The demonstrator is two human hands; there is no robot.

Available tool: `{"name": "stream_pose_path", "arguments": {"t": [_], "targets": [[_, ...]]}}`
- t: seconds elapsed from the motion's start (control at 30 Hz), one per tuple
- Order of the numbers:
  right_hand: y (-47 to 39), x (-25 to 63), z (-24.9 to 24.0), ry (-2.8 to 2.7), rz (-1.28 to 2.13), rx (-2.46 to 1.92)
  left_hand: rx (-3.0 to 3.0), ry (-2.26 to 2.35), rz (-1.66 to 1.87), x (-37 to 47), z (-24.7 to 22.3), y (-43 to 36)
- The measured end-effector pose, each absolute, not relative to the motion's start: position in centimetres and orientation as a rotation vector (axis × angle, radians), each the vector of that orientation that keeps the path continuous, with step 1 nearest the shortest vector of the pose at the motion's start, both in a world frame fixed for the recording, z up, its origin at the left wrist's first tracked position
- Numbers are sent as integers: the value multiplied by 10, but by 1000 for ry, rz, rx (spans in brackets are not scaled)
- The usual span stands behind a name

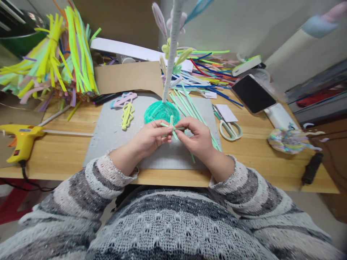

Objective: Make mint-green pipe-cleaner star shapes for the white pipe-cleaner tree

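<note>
Both hands meet over the grey mat (108, 144), in front of a round green base (154, 111) that carries an upright white-wrapped stem (170, 61). Between them is a small light green pipe-cleaner piece (171, 122) with several short ends sticking out. My left hand (151, 137) pinches it between thumb and fingers. From the other side, my right hand (197, 137) has thumb and index finger closed on one of its ends. Long light green pipe cleaners (193, 108) lie beside and partly beneath my right hand.
Scissors (230, 130), a phone (254, 94) and a pastel coil (287, 140) lie to the right. A yellow glue gun (21, 141) is at the left, below bundled pipe cleaners (80, 50). Yellow (127, 116) and pink-blue (124, 100) shapes rest on the mat.
</note>
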State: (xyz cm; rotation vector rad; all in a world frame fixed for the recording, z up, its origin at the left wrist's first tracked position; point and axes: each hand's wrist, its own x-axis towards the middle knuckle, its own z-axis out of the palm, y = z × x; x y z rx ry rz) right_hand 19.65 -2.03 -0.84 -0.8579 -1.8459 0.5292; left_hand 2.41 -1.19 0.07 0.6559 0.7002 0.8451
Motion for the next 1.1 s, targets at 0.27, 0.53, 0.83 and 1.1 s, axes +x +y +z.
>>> {"name": "stream_pose_path", "arguments": {"t": [0.27,0.53,0.83,1.1], "targets": [[-14,203,-6,-1902,592,-761,886,759,804,17,4,-11],[-13,204,-4,-1854,807,-886,1180,916,873,17,7,-12],[-13,200,-13,-1631,1121,-976,1362,1035,975,18,8,-14],[-15,198,-10,-1581,1173,-994,1429,1055,970,17,4,-13]]}}
